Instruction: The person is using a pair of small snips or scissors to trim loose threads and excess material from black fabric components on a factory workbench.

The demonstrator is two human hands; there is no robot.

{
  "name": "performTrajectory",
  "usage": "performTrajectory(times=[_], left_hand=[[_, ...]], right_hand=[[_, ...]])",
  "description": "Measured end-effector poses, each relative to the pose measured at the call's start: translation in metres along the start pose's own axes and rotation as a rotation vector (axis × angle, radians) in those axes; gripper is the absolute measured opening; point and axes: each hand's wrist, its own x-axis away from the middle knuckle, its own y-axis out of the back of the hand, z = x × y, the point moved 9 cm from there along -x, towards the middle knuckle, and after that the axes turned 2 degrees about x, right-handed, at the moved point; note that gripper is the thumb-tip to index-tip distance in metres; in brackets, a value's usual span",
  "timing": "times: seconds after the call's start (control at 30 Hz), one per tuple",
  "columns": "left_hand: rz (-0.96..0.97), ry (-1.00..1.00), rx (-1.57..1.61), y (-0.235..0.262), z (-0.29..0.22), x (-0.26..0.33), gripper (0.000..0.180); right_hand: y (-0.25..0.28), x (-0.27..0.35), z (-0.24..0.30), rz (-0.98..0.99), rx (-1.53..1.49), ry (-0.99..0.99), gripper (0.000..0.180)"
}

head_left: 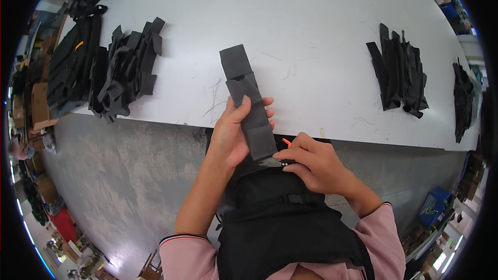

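Observation:
My left hand [234,134] is closed round a dark grey fabric strip [251,108], thumb on top and fingertips curled round its right edge. The strip slants over the table's near edge, with a fold or overlapping flap near its far end. At the near end, my right hand [315,162] pinches a small tool that looks like thread snips [287,142]. Its orange-red end sticks out above the fingers, and a dark part shows at the fingertips by the strip's corner. Most of the tool is hidden in the hand.
Across the white table [301,31] lie loose thread ends. A pile of dark strips [124,70] and black fabric pieces [78,67] lie at left. Another strip bundle [399,72] is at right, with a further dark bundle [463,101] beyond. A blue crate [434,205] stands lower right.

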Motion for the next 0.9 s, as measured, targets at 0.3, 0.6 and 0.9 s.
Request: performTrajectory(times=[0.3, 0.6, 0.9], left_hand=[[0.030, -0.026, -0.035, -0.005, -0.002, 0.000, 0.032], [-0.063, -0.146, -0.099, 0.004, -0.015, -0.006, 0.030], [-0.172, -0.318, -0.351, -0.003, -0.033, 0.004, 0.023]], right_hand=[[0.011, -0.010, -0.015, -0.091, -0.184, -0.149, 0.026], [-0.014, 0.007, 0.018, -0.319, 0.026, 0.283, 0.026], [-0.023, 0.009, 0.004, -0.168, -0.139, -0.001, 0.037]])
